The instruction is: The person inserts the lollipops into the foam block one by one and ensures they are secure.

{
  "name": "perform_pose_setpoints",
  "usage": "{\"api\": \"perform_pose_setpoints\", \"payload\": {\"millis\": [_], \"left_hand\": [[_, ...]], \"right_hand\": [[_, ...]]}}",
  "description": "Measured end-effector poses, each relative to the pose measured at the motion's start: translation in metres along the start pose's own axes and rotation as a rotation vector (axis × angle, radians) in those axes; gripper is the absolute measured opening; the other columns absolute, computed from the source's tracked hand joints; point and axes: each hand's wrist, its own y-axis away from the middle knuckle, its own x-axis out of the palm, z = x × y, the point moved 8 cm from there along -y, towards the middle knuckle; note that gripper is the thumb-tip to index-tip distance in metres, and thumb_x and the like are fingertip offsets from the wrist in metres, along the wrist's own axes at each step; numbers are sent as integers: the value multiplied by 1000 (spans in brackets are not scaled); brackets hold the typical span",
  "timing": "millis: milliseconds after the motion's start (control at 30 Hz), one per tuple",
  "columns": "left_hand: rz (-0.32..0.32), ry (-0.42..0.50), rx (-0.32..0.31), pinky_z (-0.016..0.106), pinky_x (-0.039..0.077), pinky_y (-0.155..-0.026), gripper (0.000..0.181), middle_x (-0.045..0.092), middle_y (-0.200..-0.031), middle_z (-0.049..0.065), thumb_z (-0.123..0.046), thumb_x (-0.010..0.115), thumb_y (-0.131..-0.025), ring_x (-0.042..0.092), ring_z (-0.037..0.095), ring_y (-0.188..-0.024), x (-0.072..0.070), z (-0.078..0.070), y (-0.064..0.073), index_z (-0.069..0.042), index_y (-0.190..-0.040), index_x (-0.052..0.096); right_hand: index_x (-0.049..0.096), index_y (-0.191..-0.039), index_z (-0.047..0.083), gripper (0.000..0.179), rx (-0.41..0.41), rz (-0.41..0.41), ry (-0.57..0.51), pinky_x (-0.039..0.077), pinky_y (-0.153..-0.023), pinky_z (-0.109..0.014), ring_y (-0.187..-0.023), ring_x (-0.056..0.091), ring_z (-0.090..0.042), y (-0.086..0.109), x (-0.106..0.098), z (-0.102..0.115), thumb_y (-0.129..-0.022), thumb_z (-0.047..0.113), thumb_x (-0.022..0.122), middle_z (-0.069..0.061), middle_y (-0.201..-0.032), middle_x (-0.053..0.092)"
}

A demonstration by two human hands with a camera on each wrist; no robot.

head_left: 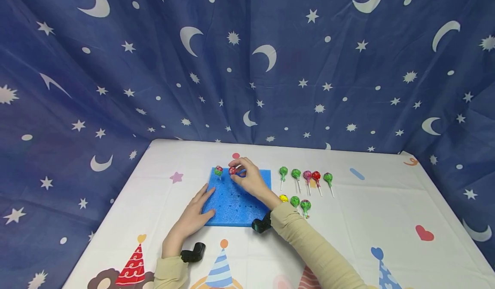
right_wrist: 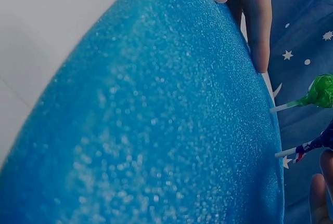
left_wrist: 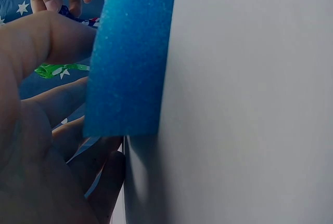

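A blue foam board (head_left: 230, 215) with small holes lies on the table. My right hand (head_left: 250, 180) is over its far part and pinches a red-wrapped lollipop (head_left: 233, 171) by the head. In the right wrist view that lollipop's white stick (right_wrist: 286, 152) meets the foam surface. To its left, a green and red lollipop (head_left: 218, 171) stands upright in the board near the far left corner. My left hand (head_left: 192, 217) rests along the board's left edge, its fingers extended and touching the foam (left_wrist: 127, 78).
Right of the board lies a row of several lollipops, among them a pink one (head_left: 307, 176) and a green one (head_left: 328, 178). Nearer, a yellow one (head_left: 284, 198) and two green ones lie partly behind my right sleeve (head_left: 309, 241). A starry blue curtain (head_left: 286, 87) hangs behind the table.
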Motion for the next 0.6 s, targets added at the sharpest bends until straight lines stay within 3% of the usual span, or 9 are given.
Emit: {"api": "perform_pose_setpoints", "payload": {"millis": [600], "left_hand": [[7,6,-9,69,16,-113,65,12,-163,10,-19,57,-92,11,43,-148,1,2,-1,-14,-151,31]], "right_hand": [[61,-116,11,35,3,22,-4,53,-88,-44,-101,62,-26,5,-4,1,-84,2,69,-10,-118,60]]}}
